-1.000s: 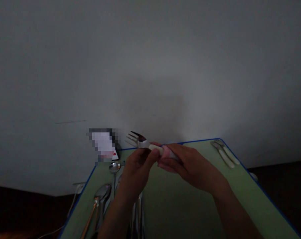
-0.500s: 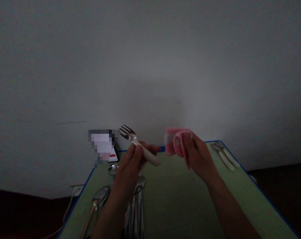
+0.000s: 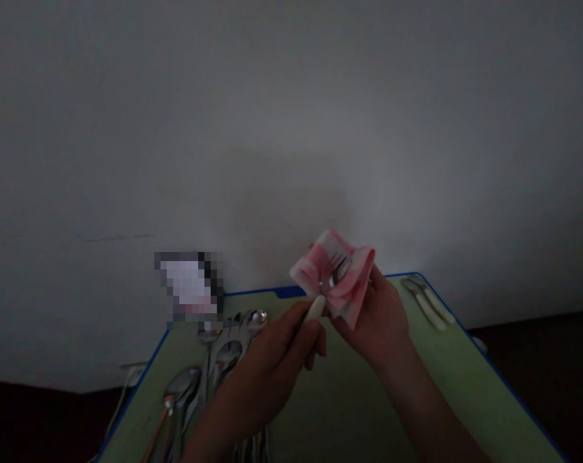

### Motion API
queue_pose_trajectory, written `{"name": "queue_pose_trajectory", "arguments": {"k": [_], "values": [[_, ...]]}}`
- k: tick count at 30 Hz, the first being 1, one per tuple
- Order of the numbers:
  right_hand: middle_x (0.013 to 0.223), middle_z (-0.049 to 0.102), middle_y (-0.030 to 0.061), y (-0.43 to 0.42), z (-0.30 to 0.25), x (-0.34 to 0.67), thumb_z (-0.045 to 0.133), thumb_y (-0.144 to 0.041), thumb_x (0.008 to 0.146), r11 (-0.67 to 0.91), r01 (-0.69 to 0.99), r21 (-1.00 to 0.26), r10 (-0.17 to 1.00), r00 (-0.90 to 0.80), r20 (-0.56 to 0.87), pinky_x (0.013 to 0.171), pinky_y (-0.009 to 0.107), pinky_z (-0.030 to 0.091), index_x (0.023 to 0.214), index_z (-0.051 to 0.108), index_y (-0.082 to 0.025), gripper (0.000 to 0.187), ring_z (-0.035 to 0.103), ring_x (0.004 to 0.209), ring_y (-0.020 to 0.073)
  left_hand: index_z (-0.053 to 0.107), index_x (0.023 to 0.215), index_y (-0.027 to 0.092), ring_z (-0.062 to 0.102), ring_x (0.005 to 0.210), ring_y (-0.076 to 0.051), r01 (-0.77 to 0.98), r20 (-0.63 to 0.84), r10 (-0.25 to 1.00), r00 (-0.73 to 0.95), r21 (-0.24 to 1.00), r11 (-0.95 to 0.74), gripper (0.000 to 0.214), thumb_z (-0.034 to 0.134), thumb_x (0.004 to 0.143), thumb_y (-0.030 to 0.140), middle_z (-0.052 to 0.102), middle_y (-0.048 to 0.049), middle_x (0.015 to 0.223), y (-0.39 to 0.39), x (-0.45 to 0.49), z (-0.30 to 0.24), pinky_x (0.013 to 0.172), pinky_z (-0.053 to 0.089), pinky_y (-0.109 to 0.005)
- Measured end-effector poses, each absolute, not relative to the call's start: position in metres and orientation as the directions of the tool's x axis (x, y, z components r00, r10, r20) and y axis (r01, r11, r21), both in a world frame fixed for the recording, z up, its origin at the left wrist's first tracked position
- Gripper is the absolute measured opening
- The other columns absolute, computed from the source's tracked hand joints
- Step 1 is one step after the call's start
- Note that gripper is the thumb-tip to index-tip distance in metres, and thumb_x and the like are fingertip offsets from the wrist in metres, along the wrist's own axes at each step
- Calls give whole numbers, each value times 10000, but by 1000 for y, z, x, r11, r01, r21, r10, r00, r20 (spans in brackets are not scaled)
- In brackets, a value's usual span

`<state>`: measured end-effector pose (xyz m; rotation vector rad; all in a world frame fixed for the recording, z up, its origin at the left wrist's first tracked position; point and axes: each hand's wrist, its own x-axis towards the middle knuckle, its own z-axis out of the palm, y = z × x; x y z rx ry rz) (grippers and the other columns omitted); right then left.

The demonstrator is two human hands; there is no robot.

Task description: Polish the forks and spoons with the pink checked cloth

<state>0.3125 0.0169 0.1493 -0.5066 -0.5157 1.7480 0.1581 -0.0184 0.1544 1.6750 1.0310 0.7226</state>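
My left hand (image 3: 291, 344) is closed around the pale handle of a fork (image 3: 315, 310), which points up and to the right. The fork's metal head lies against a pink and white cloth (image 3: 356, 283), its tines partly covered by the folds. Behind and under the cloth, my right hand (image 3: 380, 321) supports it, with most of the fingers hidden by the fabric. Both hands are raised above the green table, close together.
Several spoons (image 3: 182, 382) and other metal cutlery lie on the left of the green table (image 3: 368, 411). Two pale-handled utensils (image 3: 429, 302) rest at the far right corner. A blurred-out device (image 3: 189, 286) stands at the back left, before the grey wall (image 3: 291, 128).
My left hand has brought the fork rightward to the cloth. The cloth has been spread from a bunched fold and now lies around the fork's head.
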Motion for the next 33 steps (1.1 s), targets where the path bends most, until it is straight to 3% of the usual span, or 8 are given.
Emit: {"name": "queue_pose_trajectory", "arguments": {"k": [5, 8, 13, 17, 24, 29, 33], "values": [[1091, 627, 80, 11, 151, 309, 331, -587, 829, -130, -701, -701, 976, -215, 34, 783, 398, 493, 1134, 552, -221, 524, 576, 1020, 237, 573, 778, 180, 423, 538, -114, 405, -6, 903, 430, 895, -187, 322, 362, 921, 376, 482, 16, 611, -16, 153, 148, 454, 329, -190], [1040, 635, 67, 8, 154, 300, 344, -584, 819, -73, -690, -720, 986, -159, 52, 724, 356, 502, 1077, 571, -233, 492, 586, 980, 227, 592, 791, 191, 465, 570, -123, 402, 17, 907, 420, 893, -203, 294, 395, 908, 376, 536, 6, 641, -19, 152, 146, 493, 367, -200], [775, 626, 11, 7, 147, 290, 616, -401, 728, -11, -640, -768, 998, -56, 32, 541, 216, 442, 855, 599, -209, 231, 574, 662, 126, 585, 848, 211, 543, 662, -153, 409, 26, 901, 432, 885, -222, 279, 378, 917, 385, 618, -21, 749, -23, 154, 142, 619, 424, -245], [631, 569, -15, 10, 138, 292, 632, -401, 732, 6, -552, -834, 996, -74, 56, 439, 194, 355, 824, 602, -193, 230, 481, 509, 93, 593, 850, 214, 550, 678, -159, 470, 10, 905, 424, 852, -230, 254, 406, 908, 376, 631, -24, 769, -24, 154, 139, 631, 423, -246], [550, 501, -28, 15, 131, 299, 576, -451, 779, 90, -351, -932, 995, -9, 100, 448, 189, 349, 734, 583, -163, 292, 426, 479, 76, 577, 766, 218, 530, 625, -148, 467, 15, 900, 435, 851, -240, 252, 414, 905, 351, 587, 8, 680, -24, 153, 143, 597, 391, -237], [562, 519, -27, 15, 137, 310, 541, -474, 797, 107, -164, -981, 994, 20, 105, 447, 202, 380, 775, 598, -162, 318, 439, 459, 79, 553, 792, 217, 500, 627, -146, 475, -15, 912, 410, 857, -200, 284, 364, 920, 387, 546, 14, 678, -24, 157, 142, 583, 389, -234], [694, 596, -5, 19, 141, 323, 566, -426, 788, 88, -291, -953, 995, -14, 96, 575, 246, 467, 851, 608, -178, 259, 544, 599, 116, 514, 735, 207, 474, 601, -142, 453, -18, 910, 415, 871, -190, 314, 357, 917, 410, 508, 16, 638, -24, 158, 151, 537, 374, -222]]}}
